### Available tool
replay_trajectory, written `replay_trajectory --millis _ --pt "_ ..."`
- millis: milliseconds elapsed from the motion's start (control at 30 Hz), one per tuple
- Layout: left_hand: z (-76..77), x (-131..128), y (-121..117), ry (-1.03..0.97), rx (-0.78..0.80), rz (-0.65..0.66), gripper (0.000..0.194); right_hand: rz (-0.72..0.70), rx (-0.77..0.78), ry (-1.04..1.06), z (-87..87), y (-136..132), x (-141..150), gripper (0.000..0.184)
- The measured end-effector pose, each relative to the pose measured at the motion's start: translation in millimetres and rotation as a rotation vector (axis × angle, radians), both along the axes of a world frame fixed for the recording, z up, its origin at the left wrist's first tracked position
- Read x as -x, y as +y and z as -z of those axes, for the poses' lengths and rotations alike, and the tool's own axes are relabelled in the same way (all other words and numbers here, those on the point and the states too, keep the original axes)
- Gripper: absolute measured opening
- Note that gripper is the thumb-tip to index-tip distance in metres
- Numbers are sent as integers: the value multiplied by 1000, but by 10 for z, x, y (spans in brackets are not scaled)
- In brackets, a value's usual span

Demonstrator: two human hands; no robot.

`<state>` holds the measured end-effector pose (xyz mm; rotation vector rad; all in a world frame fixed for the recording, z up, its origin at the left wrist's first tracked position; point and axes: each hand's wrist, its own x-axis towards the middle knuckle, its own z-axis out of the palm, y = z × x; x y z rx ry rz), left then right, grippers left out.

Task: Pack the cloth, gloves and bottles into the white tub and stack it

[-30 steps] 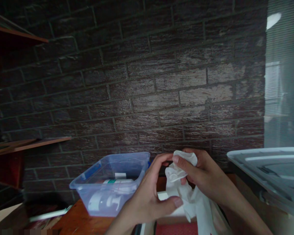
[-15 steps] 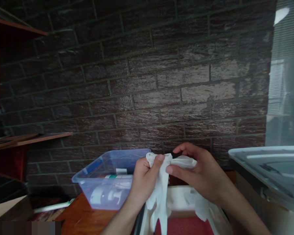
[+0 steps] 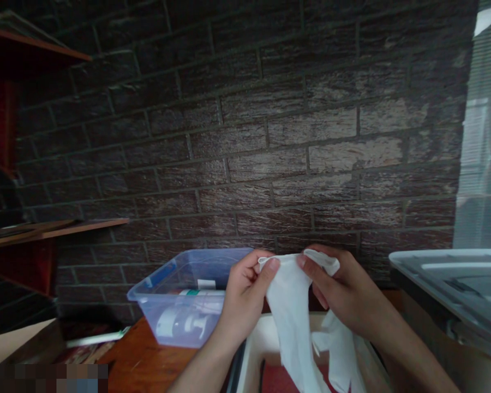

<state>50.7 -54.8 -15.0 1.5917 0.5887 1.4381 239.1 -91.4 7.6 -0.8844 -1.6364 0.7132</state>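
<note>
A thin white glove [image 3: 291, 311] hangs between my two hands, its rolled cuff spread wide at the top. My left hand [image 3: 245, 292] pinches the left side of the cuff between thumb and fingers. On the other side, my right hand [image 3: 339, 286] grips the cuff, with its thumb in front. More white glove material [image 3: 340, 352] loops over the right fingers and dangles below them; it looks like a second glove. Beneath both hands is a white open bin [image 3: 254, 344] with something red inside, partly covered by the hanging gloves.
A clear bluish plastic tub [image 3: 163, 322] holding pump bottles stands left on a wooden surface [image 3: 141, 357]. At the right is a lidded container [image 3: 454, 284]. A dark brick wall [image 3: 245, 164] rises behind; shelves [image 3: 85, 226] jut in from the left.
The bunched glove has been drawn open at the cuff and now hangs broad and flat. My right fingers have closed in on the cuff. The view has shifted slightly left.
</note>
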Motion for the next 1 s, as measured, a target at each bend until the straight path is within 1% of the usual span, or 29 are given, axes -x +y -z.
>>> replay_trajectory --millis 67,167,233,300,400,500,567,600,633,700,767,800,900,933,1000 --pt "-12 -1 -7 -17 -6 -54 32 8 -9 1 -5 -7 7 32" --pt "-29 0 -30 3 -19 -96 29 -4 -8 14 -37 -35 28 21" --pt "-37 -5 -57 50 -36 -123 27 -10 8 -6 -62 -55 40 20" --pt "-37 -21 -84 82 -54 -119 26 -8 35 -47 -72 -64 41 24" --pt "-17 -61 -101 11 -48 0 30 -19 78 -124 -53 -50 20 27" --pt "8 -110 -88 -125 -20 146 52 -8 54 -140 -33 -33 2 31" --pt "20 -144 -83 -133 17 231 64 19 7 -98 -43 -36 4 30" --pt "25 -161 -86 -94 44 283 64 25 -3 -78 -54 -41 8 29" --pt "30 -177 -93 -34 69 332 59 20 -6 -67 -67 -49 13 28" --pt "45 -205 -118 96 102 398 38 10 -5 -72 -95 -66 17 26" --pt "69 -221 -142 189 109 410 21 41 -8 -82 -119 -86 10 26" --pt "82 -223 -150 219 111 399 21 67 -2 -81 -131 -99 2 27" --pt "121 -210 -143 313 123 379 40 161 17 -34 -170 -145 -32 30" --pt "131 -201 -130 338 112 363 44 199 -1 -10 -183 -160 -45 30" --pt "143 -181 -87 381 79 337 44 281 -71 39 -203 -186 -71 28"
